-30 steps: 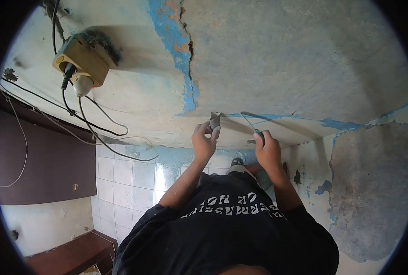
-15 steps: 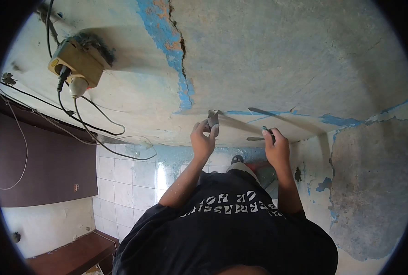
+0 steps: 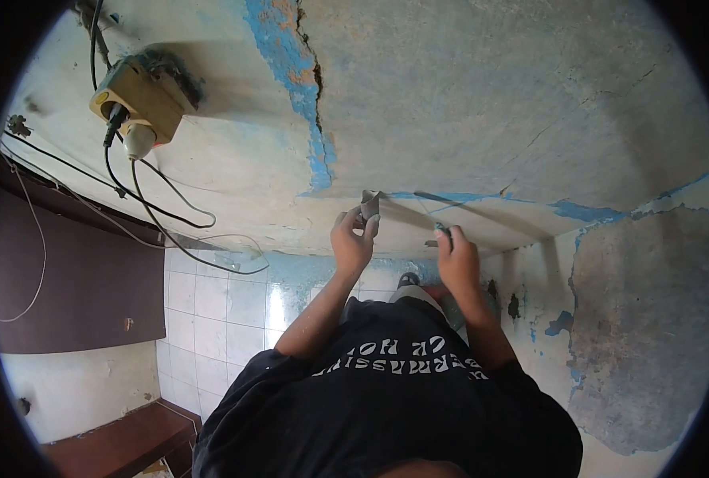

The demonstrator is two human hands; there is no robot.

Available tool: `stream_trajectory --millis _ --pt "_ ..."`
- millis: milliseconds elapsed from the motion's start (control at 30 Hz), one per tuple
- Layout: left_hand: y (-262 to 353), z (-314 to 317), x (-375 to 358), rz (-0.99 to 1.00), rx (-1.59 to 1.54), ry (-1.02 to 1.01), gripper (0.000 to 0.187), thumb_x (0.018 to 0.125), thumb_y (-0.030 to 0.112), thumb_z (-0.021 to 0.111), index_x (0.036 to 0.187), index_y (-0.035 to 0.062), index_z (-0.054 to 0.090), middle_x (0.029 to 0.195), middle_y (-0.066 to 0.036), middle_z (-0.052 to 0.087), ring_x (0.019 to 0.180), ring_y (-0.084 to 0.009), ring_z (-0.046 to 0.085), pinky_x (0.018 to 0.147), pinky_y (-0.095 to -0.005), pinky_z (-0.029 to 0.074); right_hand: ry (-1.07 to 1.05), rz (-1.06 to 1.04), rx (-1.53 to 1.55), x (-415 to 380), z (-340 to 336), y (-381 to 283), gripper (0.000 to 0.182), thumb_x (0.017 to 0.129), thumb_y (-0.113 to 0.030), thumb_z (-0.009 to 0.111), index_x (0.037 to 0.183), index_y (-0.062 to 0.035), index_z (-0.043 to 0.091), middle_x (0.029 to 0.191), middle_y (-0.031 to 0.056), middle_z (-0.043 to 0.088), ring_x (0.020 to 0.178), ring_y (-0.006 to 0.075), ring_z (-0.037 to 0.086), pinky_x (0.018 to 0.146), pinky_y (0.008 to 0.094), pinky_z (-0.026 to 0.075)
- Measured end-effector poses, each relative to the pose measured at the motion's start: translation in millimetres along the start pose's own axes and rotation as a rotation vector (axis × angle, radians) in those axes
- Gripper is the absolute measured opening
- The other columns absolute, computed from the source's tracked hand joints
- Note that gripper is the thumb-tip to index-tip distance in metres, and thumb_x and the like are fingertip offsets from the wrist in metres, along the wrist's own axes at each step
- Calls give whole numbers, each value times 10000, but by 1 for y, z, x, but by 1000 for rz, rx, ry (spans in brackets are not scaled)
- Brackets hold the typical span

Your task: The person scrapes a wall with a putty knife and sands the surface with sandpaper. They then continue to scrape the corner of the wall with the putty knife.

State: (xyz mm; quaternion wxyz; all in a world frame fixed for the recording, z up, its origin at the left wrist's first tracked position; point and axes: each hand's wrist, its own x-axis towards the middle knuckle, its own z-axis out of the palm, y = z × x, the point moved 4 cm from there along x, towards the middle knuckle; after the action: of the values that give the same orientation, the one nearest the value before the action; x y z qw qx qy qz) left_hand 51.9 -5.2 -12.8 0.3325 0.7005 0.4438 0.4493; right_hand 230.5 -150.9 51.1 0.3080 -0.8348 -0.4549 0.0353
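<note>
My left hand (image 3: 353,240) pinches a grey, curled piece (image 3: 370,206) that looks like a folded sheet, held up close to the wall. Its exact kind is not clear. My right hand (image 3: 457,256) is closed around a small tool with a green handle (image 3: 440,229), to the right of the left hand. The tool's working end is hard to make out. Both hands are in front of the wall's lower part, near a horizontal strip of exposed blue paint (image 3: 450,197). A dark, narrow streak and shadows lie on the wall above the right hand.
A yellowish socket box (image 3: 142,99) with two plugs sticks out at upper left, its black cables (image 3: 159,221) hanging loose. A jagged crack (image 3: 317,88) runs down the wall. A brown panel (image 3: 76,267) stands at left over white floor tiles (image 3: 211,319).
My right hand has moved left, nearer my left hand, with the green-handled tool in it. The left hand still holds the grey piece in nearly the same place. The view has shifted slightly.
</note>
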Motion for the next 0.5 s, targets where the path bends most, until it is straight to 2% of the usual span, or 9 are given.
stream_trajectory --millis 67,100,133,233,333,400,467,500 --pt "3 -1 -4 -11 -3 -3 294 827 154 790 1064 -3 712 822 -142 654 703 -256 659 663 -368 508 -49 101 210 5 -29 1 316 1007 -314 566 949 -6 598 788 265 644 768 500 617 661 512 488" --pt "5 -2 -4 -8 -10 -5 294 827 153 789 1064 -3 711 823 -142 654 701 -256 657 663 -370 508 -106 154 231 8 -34 4 334 1005 -340 567 970 -10 604 800 271 646 802 508 621 682 542 487" --pt "6 -4 0 0 -9 -2 294 827 153 789 1064 -3 711 823 -142 654 701 -256 657 663 -370 508 -100 150 237 13 -22 0 334 1005 -340 567 970 -10 604 800 271 646 802 508 621 682 542 487" --pt "-2 0 0 -61 6 -44 276 840 148 777 1029 -35 691 850 -158 667 747 -263 685 708 -361 520 -218 2 6 13 45 -24 346 999 -366 562 1022 -25 617 895 268 679 888 478 647 763 563 497" --pt "-8 -6 -1 -59 26 3 261 839 146 777 1013 -30 691 852 -158 666 742 -266 689 701 -356 520 -121 -5 116 11 32 -21 350 999 -364 563 1028 -20 620 862 265 676 861 487 647 733 556 503" --pt "-10 -11 -5 -42 27 25 270 831 145 781 1022 -20 688 851 -150 653 712 -283 666 665 -380 509 -122 82 225 7 1 1 330 998 -354 570 995 -30 628 840 263 674 820 493 649 685 546 505" --pt "-6 -15 -6 -58 41 2 250 836 133 772 1018 -17 688 841 -148 648 730 -281 665 674 -385 508 -142 154 184 10 -31 -1 319 993 -353 578 971 -39 627 825 267 665 819 490 648 687 552 498" --pt "-6 -16 -5 -65 73 -17 240 841 128 762 1021 -13 690 831 -147 643 739 -281 659 669 -389 501 -140 150 184 13 -24 -4 319 993 -353 578 971 -39 627 825 267 665 819 490 648 687 552 498"
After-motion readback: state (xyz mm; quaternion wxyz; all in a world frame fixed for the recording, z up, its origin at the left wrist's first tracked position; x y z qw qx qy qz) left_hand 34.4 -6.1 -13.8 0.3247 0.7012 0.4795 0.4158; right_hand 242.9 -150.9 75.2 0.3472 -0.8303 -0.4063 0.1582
